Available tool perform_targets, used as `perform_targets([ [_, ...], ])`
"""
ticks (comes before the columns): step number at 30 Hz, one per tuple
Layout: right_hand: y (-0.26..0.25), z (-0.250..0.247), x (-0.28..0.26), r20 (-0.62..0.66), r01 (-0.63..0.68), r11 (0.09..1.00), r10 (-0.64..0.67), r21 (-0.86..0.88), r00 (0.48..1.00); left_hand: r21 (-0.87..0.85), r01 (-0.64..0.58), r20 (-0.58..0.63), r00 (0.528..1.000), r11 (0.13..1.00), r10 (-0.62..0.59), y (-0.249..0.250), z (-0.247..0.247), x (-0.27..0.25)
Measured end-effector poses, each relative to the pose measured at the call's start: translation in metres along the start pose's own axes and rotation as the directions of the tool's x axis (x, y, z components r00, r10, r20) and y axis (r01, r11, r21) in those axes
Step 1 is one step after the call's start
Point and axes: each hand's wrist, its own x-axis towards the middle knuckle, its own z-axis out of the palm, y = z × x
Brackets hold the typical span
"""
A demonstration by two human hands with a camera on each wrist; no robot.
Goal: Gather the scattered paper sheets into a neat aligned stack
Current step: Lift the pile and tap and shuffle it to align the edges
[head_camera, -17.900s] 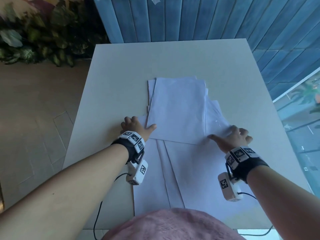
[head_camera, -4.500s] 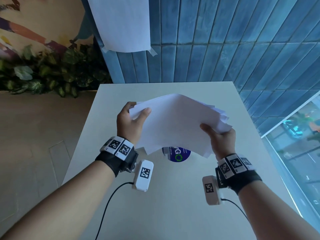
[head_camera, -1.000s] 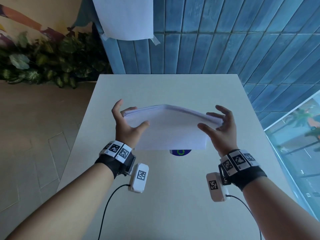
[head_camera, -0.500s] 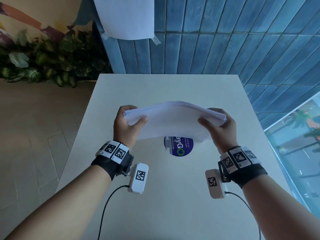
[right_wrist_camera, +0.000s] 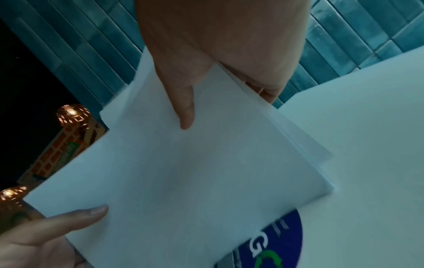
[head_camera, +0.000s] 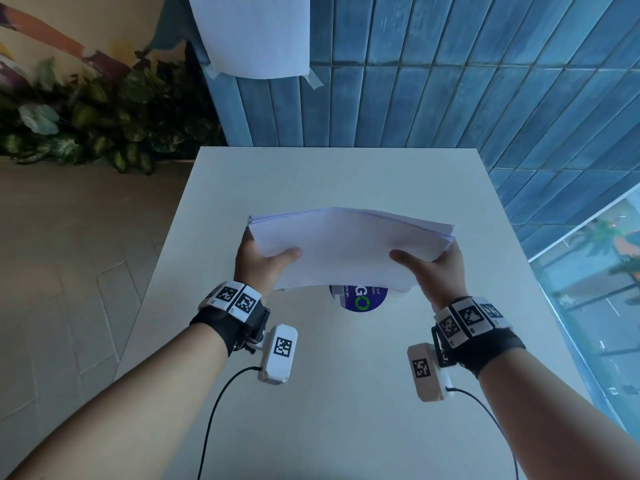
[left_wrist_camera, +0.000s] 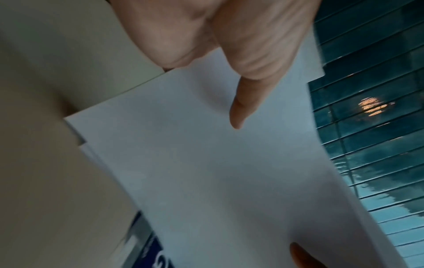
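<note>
Paper sheets (head_camera: 349, 249): gathered as one bundle, held in the air above the white table (head_camera: 346, 393).

Head view. Bundle bowed upward in the middle, short ends lower. Left hand (head_camera: 258, 261) at the left end, thumb across the top face, fingers hidden beneath. Right hand (head_camera: 434, 271) at the right end, thumb likewise on top. Far edge layered at the right corner; near edge slightly ragged toward the left. Round blue sticker (head_camera: 362, 299) on the table, partly hidden under the bundle. Taped sheet on the tiled wall (head_camera: 256, 32) behind; foliage to the left.

Left wrist view. Left hand (left_wrist_camera: 229, 45) pinching the bundle (left_wrist_camera: 218, 163), thumb pressed flat on the top sheet. Lower sheets stepped out at the near corner. Tip of the other thumb at the bottom edge.

Right wrist view. Right hand (right_wrist_camera: 218, 54) pinching the bundle (right_wrist_camera: 183, 172), thumb on top, fingers curled under. Sheet edges fanned along the right side, not flush.

Risks, as judgement. Bow plus end-only pinch: inner sheets likely to creep, worsening the fan. Loosened thumbs for tapping: lower sheets apt to slide out and drop. Tapping on a bowed edge: bent corners. Setting down unsquared: stack left misaligned.
</note>
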Motion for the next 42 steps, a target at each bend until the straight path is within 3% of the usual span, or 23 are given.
perform_targets([
  [7, -0.007, 0.007, -0.003, -0.024, 0.035, 0.999, -0.034, 0.021, 0.999, -0.039, -0.027, -0.048, 0.999, 0.999, 0.025, -0.002, 0.002, -0.004],
  [12, -0.002, 0.0, -0.008, 0.021, 0.046, 0.993, -0.049, 0.105, 0.999, -0.049, -0.067, -0.029, 0.997, 0.997, 0.066, -0.002, -0.009, -0.005],
  [16, -0.008, 0.001, -0.003, 0.057, 0.045, 0.997, -0.049, 0.068, 0.997, -0.045, -0.088, -0.016, 0.996, 0.995, 0.088, 0.003, -0.008, 0.001],
  [25, -0.013, 0.012, -0.003, -0.079, 0.172, 0.985, -0.17, 0.011, 0.982, 0.051, -0.233, -0.071, 0.969, 0.971, 0.236, 0.004, 0.001, -0.005],
  [30, 0.001, 0.009, -0.008, -0.052, 0.067, 0.996, -0.064, 0.055, 0.997, 0.011, -0.076, 0.005, 0.997, 0.997, 0.076, -0.021, -0.001, -0.003],
  [33, 0.002, 0.007, -0.007, -0.043, 0.026, 1.0, -0.025, 0.015, 0.999, 0.051, -0.062, 0.042, 0.997, 0.997, 0.06, -0.033, 0.0, 0.0],
  [37, -0.004, 0.005, -0.007, -0.029, 0.061, 0.997, -0.062, -0.037, 0.998, 0.111, -0.17, 0.011, 0.985, 0.979, 0.17, -0.022, -0.002, 0.004],
  [42, -0.011, -0.001, 0.002, -0.125, 0.069, 0.993, -0.081, -0.098, 0.989, 0.266, -0.407, 0.102, 0.913, 0.874, 0.395, 0.025, -0.019, 0.01],
])
